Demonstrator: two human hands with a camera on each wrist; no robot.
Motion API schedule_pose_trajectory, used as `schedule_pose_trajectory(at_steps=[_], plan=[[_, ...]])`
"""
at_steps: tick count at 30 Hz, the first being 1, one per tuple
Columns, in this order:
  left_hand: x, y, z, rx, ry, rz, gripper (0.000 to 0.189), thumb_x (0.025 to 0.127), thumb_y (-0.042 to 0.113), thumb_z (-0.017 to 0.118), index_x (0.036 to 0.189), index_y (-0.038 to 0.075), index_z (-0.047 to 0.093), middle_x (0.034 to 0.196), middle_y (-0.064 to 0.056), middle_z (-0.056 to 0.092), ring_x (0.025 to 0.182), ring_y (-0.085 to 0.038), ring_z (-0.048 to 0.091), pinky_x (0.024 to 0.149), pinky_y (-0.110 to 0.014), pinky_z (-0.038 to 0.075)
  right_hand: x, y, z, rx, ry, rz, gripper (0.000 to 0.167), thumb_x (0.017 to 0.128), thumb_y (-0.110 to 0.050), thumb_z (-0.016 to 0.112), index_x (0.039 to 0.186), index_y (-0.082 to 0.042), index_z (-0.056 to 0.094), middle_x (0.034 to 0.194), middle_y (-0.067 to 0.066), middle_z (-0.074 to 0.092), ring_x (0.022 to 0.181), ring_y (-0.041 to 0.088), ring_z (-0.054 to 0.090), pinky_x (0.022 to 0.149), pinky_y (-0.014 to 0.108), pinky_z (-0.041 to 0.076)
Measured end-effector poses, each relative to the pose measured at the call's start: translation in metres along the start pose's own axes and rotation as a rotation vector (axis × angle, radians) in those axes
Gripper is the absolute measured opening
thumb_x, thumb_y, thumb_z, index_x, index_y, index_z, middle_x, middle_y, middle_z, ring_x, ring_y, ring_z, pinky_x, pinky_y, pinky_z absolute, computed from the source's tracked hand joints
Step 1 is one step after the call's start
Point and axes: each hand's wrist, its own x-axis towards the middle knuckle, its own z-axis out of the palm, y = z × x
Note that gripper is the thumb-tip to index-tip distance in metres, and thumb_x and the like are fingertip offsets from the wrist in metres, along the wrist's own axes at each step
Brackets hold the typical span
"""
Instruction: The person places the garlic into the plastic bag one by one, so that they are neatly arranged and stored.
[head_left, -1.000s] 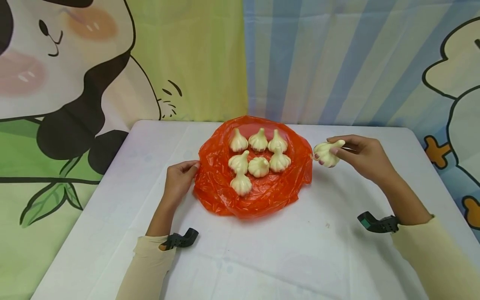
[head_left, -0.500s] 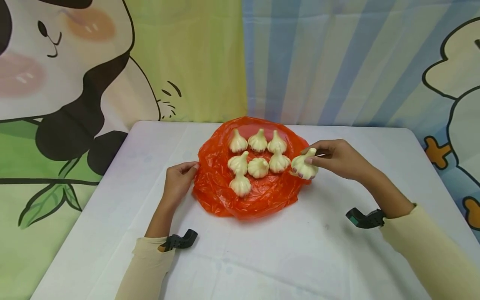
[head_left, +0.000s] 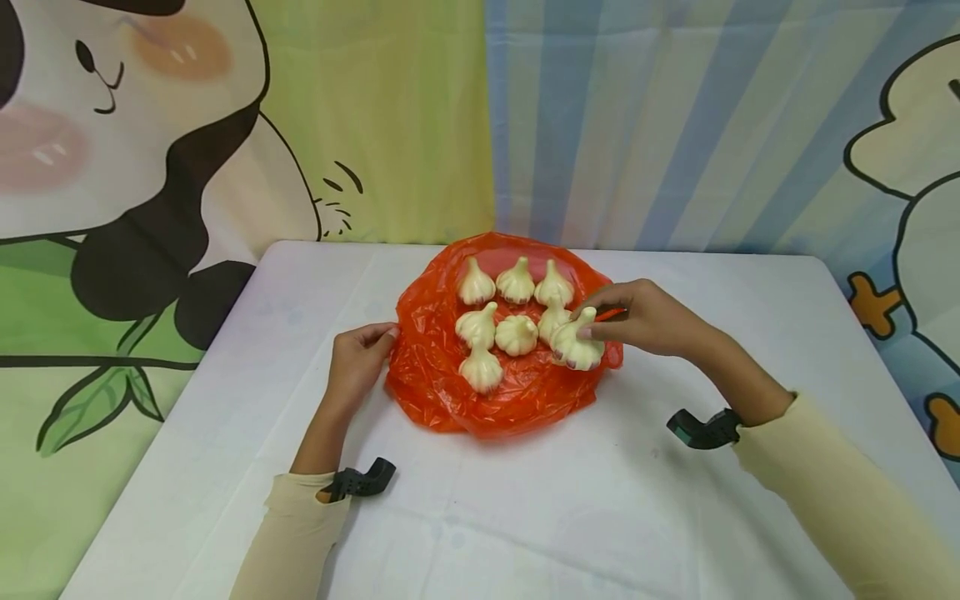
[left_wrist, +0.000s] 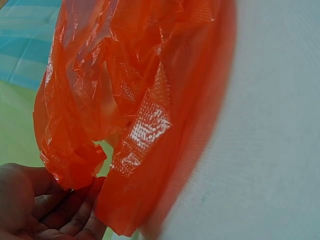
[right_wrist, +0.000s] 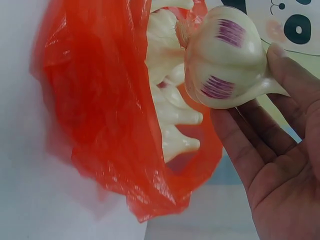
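A red plastic bag (head_left: 517, 417) lies spread open on the table with several garlic bulbs (head_left: 516, 335) inside it. At its left edge my left hand (head_left: 357, 360) pinches the rim; the left wrist view shows the fingers at the crumpled bag edge (left_wrist: 75, 165). Over the bag's right side, my right hand (head_left: 637, 321) holds another garlic bulb (head_left: 577, 343) between thumb and fingers. That bulb (right_wrist: 227, 60) has purple streaks, and in the right wrist view it is above the bag's rim. It partly hides a bulb behind it in the head view.
The white table (head_left: 525, 517) extends around the bag. Behind it hangs a printed cloth backdrop (head_left: 615, 125) with cartoon figures. Each wrist wears a black camera mount (head_left: 363, 478).
My right hand has carried its garlic bulb leftward, from beside the bag to over its right part. The left hand has stayed at the bag's left edge.
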Motion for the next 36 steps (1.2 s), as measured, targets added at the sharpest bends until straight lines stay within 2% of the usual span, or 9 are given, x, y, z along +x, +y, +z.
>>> schedule_pose_trajectory(at_steps=[4, 11, 17, 24, 36], plan=[[0.000, 0.000, 0.000, 0.005, 0.000, 0.000, 0.032, 0.098, 0.026, 0.060, 0.115, 0.001, 0.070, 0.109, -0.011, 0.068, 0.095, -0.020, 0.062, 0.074, -0.022, 0.054, 0.007, -0.003, 0.007, 0.023, -0.033, -0.022, 0.023, 0.085, -0.021, 0.077, 0.105, -0.011, 0.073, 0.094, 0.000, 0.069, 0.076, 0.021, 0.059, 0.065, 0.030, 0.052], [0.000, -0.001, 0.001, -0.002, -0.002, 0.013, 0.032, 0.098, 0.027, 0.060, 0.115, 0.001, 0.069, 0.109, -0.012, 0.068, 0.094, -0.020, 0.062, 0.073, -0.021, 0.054, 0.019, -0.006, 0.014, 0.072, -0.089, -0.064, 0.024, 0.085, -0.015, 0.077, 0.108, -0.007, 0.073, 0.102, 0.003, 0.069, 0.091, 0.020, 0.064, 0.080, 0.032, 0.055], [-0.001, 0.000, 0.001, 0.010, 0.004, 0.016, 0.031, 0.098, 0.024, 0.060, 0.115, 0.000, 0.069, 0.109, -0.012, 0.068, 0.095, -0.019, 0.063, 0.073, -0.020, 0.053, 0.032, -0.015, 0.023, 0.136, -0.156, -0.085, 0.021, 0.084, -0.014, 0.078, 0.102, -0.005, 0.072, 0.099, 0.004, 0.069, 0.100, 0.023, 0.067, 0.085, 0.033, 0.054], [0.000, -0.001, 0.002, 0.010, 0.012, 0.041, 0.030, 0.097, 0.021, 0.061, 0.113, -0.002, 0.070, 0.108, -0.015, 0.069, 0.094, -0.017, 0.064, 0.073, -0.019, 0.053, 0.042, -0.022, 0.036, 0.121, -0.211, -0.080, 0.018, 0.085, -0.016, 0.078, 0.100, -0.008, 0.072, 0.097, 0.001, 0.070, 0.100, 0.020, 0.067, 0.085, 0.031, 0.054], [0.000, -0.001, 0.002, 0.008, 0.008, 0.035, 0.030, 0.097, 0.021, 0.060, 0.114, -0.002, 0.069, 0.108, -0.015, 0.069, 0.095, -0.019, 0.064, 0.073, -0.019, 0.054, 0.047, -0.020, 0.050, 0.045, -0.262, -0.074, 0.018, 0.085, -0.016, 0.077, 0.103, -0.011, 0.073, 0.097, -0.004, 0.070, 0.097, 0.015, 0.066, 0.086, 0.030, 0.053]])
